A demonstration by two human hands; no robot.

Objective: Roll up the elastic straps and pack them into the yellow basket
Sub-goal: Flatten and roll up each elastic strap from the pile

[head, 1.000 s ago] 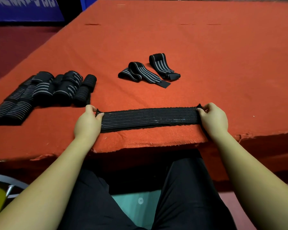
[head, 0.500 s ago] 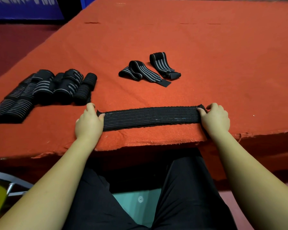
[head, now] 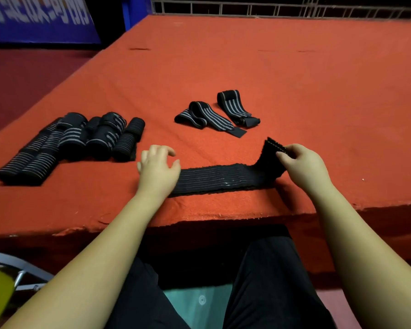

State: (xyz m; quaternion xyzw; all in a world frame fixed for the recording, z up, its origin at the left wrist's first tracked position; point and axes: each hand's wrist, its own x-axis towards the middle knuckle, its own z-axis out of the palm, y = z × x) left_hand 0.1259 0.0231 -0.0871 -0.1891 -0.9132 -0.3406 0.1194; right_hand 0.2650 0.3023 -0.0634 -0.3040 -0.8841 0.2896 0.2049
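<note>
one head-worn wide-angle view, looking forward and down from close above the near edge of the red felt-covered table (head: 223,67), filling mid-frame.

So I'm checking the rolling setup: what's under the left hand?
The left hand rests over the near end of the flat strap, which lies on the red cloth. The strap's end is covered, so its tip cannot be seen.

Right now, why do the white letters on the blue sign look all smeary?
In the head view the blue banner at the top left is motion-blurred, its letters streaked; the strap and the hands, left and right, look sharper, with a little glare on the strap.
</note>
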